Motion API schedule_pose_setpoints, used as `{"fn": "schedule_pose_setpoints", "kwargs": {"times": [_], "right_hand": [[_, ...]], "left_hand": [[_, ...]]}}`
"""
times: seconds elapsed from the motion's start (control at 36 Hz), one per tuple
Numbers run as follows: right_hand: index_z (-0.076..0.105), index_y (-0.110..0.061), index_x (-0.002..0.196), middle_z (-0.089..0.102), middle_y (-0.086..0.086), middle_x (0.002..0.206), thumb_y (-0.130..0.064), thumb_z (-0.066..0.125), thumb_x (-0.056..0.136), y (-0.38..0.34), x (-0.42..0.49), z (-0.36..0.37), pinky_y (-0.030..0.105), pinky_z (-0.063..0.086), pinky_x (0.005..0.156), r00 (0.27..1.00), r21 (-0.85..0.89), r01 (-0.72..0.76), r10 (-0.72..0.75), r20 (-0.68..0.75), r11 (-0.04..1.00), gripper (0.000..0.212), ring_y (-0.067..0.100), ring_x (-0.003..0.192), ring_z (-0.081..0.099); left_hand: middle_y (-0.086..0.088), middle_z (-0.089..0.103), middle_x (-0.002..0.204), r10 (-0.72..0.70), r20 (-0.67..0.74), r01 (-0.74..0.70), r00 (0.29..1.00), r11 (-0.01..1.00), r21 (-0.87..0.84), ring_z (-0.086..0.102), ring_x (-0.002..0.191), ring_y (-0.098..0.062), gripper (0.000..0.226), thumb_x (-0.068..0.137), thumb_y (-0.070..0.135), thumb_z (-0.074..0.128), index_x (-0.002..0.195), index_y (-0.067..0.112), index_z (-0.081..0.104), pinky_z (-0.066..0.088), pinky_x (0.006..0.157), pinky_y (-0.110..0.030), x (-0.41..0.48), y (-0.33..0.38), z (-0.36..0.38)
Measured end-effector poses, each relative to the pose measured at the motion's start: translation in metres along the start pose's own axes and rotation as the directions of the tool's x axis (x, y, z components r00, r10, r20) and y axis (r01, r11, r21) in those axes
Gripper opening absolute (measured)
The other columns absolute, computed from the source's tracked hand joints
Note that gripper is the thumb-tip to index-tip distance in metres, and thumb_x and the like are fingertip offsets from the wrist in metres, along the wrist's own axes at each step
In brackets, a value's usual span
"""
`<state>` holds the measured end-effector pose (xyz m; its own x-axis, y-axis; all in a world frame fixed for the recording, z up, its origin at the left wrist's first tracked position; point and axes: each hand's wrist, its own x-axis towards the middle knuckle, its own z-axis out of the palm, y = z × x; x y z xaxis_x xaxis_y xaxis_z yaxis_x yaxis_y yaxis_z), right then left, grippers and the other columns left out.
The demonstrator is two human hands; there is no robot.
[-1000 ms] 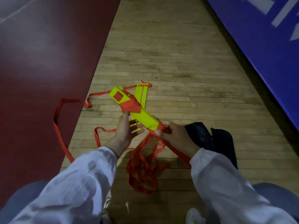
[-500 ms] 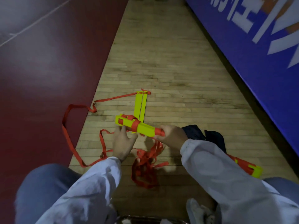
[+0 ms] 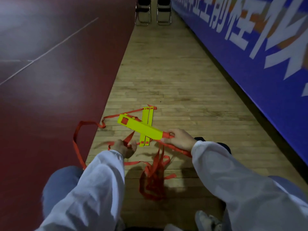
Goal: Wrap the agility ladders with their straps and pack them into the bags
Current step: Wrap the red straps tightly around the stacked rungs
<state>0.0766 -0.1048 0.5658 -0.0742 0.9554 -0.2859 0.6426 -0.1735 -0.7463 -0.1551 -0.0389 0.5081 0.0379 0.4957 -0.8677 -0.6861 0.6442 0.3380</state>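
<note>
A stacked bundle of yellow agility-ladder rungs [image 3: 140, 129] hangs above the wooden floor, tilted down to the right. My right hand [image 3: 179, 139] grips its near end, where red strap is wound. My left hand [image 3: 125, 147] pinches a length of red strap [image 3: 130, 139] below the bundle's left part and holds it taut. More loose red strap lies in a heap [image 3: 154, 179] on the floor between my arms, and a long loop [image 3: 78, 139] trails left onto the red mat. Two loose yellow rungs [image 3: 147, 124] lie flat on the floor behind the bundle. A black bag [image 3: 225, 146] shows partly behind my right forearm.
A dark red mat [image 3: 55, 80] covers the floor on the left. A blue banner wall [image 3: 250, 64] with white characters runs along the right. Two folding chairs [image 3: 152, 12] stand at the far end of the wooden strip. My shoe [image 3: 205, 219] is at the bottom right.
My left hand left the bundle, dropped lower and took hold of the strap. The red wraps around the bundle's middle are gone. The camera tilted up.
</note>
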Motion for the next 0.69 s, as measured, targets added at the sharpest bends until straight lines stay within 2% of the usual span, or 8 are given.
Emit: {"fn": "schedule_pose_setpoints", "kwargs": {"times": [0.08,0.14,0.22,0.31,0.39,0.5,0.61,0.69], "right_hand": [[0.064,-0.013,0.102,0.064,0.002,0.071,-0.021,0.067,0.091,-0.005,-0.004,-0.006,0.026,0.050,0.050,0.998,0.178,0.013,-0.022,0.053,0.984,0.015,0.017,0.052,0.061],[0.062,-0.005,0.112,0.061,0.005,0.068,-0.015,0.064,0.093,-0.009,-0.005,-0.012,0.022,0.048,0.043,0.995,0.285,-0.011,-0.016,0.095,0.958,0.021,0.014,0.047,0.058],[0.059,-0.003,0.108,0.062,0.009,0.066,-0.015,0.061,0.094,-0.015,-0.007,-0.022,0.025,0.049,0.043,0.980,0.394,-0.089,0.009,0.200,0.915,0.018,0.020,0.050,0.057],[0.059,-0.007,0.102,0.064,0.011,0.072,-0.016,0.058,0.096,-0.022,-0.014,-0.032,0.025,0.050,0.046,0.943,0.455,-0.150,-0.011,0.333,0.878,0.011,0.018,0.051,0.059],[0.058,-0.008,0.099,0.062,0.013,0.074,-0.016,0.054,0.097,-0.029,-0.019,-0.040,0.024,0.049,0.046,0.909,0.482,-0.180,-0.043,0.415,0.857,0.009,0.016,0.050,0.059],[0.058,-0.005,0.098,0.064,0.013,0.071,-0.017,0.052,0.098,-0.036,-0.019,-0.048,0.024,0.050,0.049,0.862,0.458,-0.191,-0.076,0.501,0.868,0.014,0.018,0.051,0.061],[0.058,-0.006,0.096,0.067,0.012,0.072,-0.020,0.052,0.096,-0.042,-0.019,-0.058,0.024,0.052,0.049,0.828,0.408,-0.158,-0.105,0.551,0.899,0.015,0.017,0.052,0.062],[0.059,-0.008,0.095,0.067,0.010,0.072,-0.022,0.055,0.092,-0.047,-0.022,-0.068,0.024,0.052,0.049,0.827,0.381,-0.133,-0.110,0.551,0.915,0.015,0.017,0.052,0.062]], "left_hand": [[-0.022,0.048,0.113,-0.069,0.104,0.063,0.992,0.996,0.061,0.049,0.120,-0.032,0.042,0.102,0.037,0.034,0.120,0.001,0.047,0.054,0.077,-0.038,-0.008,-0.010,0.001],[-0.023,0.054,0.106,-0.089,0.171,0.045,0.981,0.968,0.246,0.058,0.106,-0.033,0.048,0.103,0.040,0.029,0.112,-0.004,0.047,0.054,0.077,-0.041,-0.008,-0.014,0.002],[-0.011,0.062,0.089,-0.007,0.375,-0.203,0.927,0.832,0.516,0.067,0.074,-0.023,0.020,0.098,0.007,0.035,0.099,0.005,0.054,0.056,0.063,-0.033,-0.018,-0.023,0.011],[-0.009,0.066,0.100,0.152,0.576,-0.545,0.803,0.576,0.609,0.060,0.092,-0.017,0.043,0.078,-0.022,0.032,0.102,0.004,0.058,0.039,0.068,-0.027,-0.029,-0.035,0.024],[-0.017,0.058,0.095,0.125,0.718,-0.693,0.685,0.416,0.589,0.053,0.091,-0.026,0.048,0.052,-0.012,0.044,0.097,-0.006,0.058,0.030,0.062,-0.030,-0.040,-0.046,0.037],[-0.014,0.061,0.078,-0.042,0.806,-0.748,0.590,0.346,0.566,0.057,0.075,-0.021,0.035,0.044,-0.001,0.050,0.077,-0.006,0.062,0.044,0.061,-0.025,-0.061,-0.051,0.046],[-0.008,0.073,0.077,-0.326,0.783,-0.724,0.530,0.307,0.617,0.068,0.073,-0.019,0.026,0.056,0.009,0.059,0.081,0.007,0.067,0.047,0.073,-0.029,-0.076,-0.048,0.049],[-0.006,0.073,0.074,-0.415,0.769,-0.731,0.486,0.290,0.619,0.069,0.066,-0.018,0.019,0.075,0.012,0.055,0.089,0.006,0.066,0.047,0.079,-0.031,-0.087,-0.042,0.051]]}}
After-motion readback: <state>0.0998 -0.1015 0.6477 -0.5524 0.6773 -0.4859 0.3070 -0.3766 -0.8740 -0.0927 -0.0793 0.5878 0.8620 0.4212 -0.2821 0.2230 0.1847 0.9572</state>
